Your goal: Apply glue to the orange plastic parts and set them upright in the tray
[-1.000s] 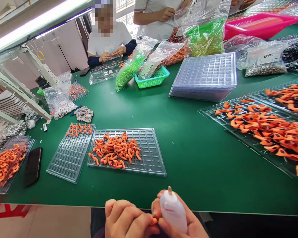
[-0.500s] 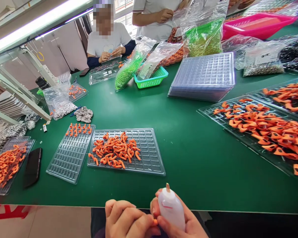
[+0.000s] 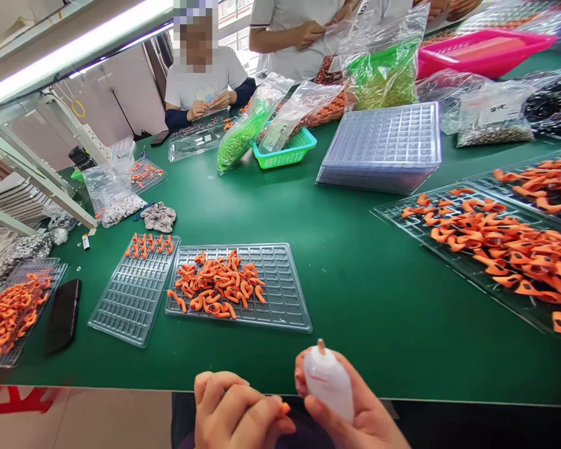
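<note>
Right hand (image 3: 350,408) is wrapped around a little white squeeze bottle (image 3: 328,381), fingers closed on its body, nozzle pointing up and a bit away from the person, right at the near edge of the green table (image 3: 355,274). Left hand (image 3: 236,415) sits just beside it with the fingertips pinched together on a tiny orange piece (image 3: 285,408), only a sliver of which pokes out, so can't really tell its shape. The two hands are close but there's a small gap between the bottle and the orange bit. Past the hands, in the middle of the table, there's a clear compartment tray (image 3: 280,293) with a loose heap of orange curved parts (image 3: 215,284) dumped on its left half. Just left of that is a second clear tray (image 3: 131,299), mostly bare, with a short row of orange pieces standing along its far end. Further left, a black phone (image 3: 63,315) lies next to another tray piled with orange parts (image 3: 9,312). Off to the right, long trays loaded with orange parts (image 3: 505,240) run toward the edge of view. Farther back sit a stack of clear trays (image 3: 386,146), a green basket (image 3: 287,149), bags of green beads (image 3: 386,72) and a pink tub (image 3: 486,50). Two other people are at the far side, one seated with hands together (image 3: 210,103) over the table, one standing holding a bag.
</note>
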`<state>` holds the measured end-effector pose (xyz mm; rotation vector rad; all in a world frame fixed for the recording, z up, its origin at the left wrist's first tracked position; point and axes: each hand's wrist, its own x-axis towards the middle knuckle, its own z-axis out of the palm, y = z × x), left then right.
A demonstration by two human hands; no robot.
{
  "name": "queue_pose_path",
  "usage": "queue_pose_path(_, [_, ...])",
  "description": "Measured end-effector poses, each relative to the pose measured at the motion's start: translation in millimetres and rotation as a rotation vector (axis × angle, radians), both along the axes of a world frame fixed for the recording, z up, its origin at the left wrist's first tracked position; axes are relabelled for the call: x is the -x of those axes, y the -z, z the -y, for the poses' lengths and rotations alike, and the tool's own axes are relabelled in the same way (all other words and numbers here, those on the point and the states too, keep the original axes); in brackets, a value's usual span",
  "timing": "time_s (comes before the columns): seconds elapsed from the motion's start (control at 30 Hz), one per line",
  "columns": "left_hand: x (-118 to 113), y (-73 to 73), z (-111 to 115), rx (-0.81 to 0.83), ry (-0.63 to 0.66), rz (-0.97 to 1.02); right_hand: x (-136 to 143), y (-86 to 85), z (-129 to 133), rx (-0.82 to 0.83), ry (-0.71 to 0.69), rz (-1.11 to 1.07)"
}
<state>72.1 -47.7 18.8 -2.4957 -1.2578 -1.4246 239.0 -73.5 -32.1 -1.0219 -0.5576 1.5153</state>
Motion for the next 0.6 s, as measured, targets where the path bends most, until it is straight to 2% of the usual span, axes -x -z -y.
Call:
queue_pose_path(0.07, [1.7,0.6,0.5,-0.001,-0.001,-0.011,-17.8,15.9,-2.9,-0.112,-0.012,0.167])
queue_pose_path(0.13, [2.7,1.0,1.2,0.002,-0.010,-0.018,-31.9,22.2,-8.3,-0.116,0.067,0.363])
queue_pose_path(0.2, [3.1,1.3,1.8,0.004,-0.020,-0.023,-40.5,17.4,-15.5,-0.097,0.173,0.578])
queue_pose_path(0.3, [2.8,1.4,2.4,-0.008,-0.028,-0.027,-48.3,0.2,-26.8,-0.115,0.285,0.808])
queue_pose_path(0.37, [2.5,1.3,2.5,-0.008,-0.035,-0.032,-54.8,-8.4,-32.1,-0.090,0.264,0.949])
queue_pose_path(0.47, [2.4,0.8,2.3,0.005,-0.044,-0.040,-66.3,-11.6,-35.1,0.014,0.192,1.124])
queue_pose_path(0.6, [2.7,-1.2,0.9,0.028,-0.019,-0.038,-72.3,-10.6,-35.7,0.051,0.199,1.172])
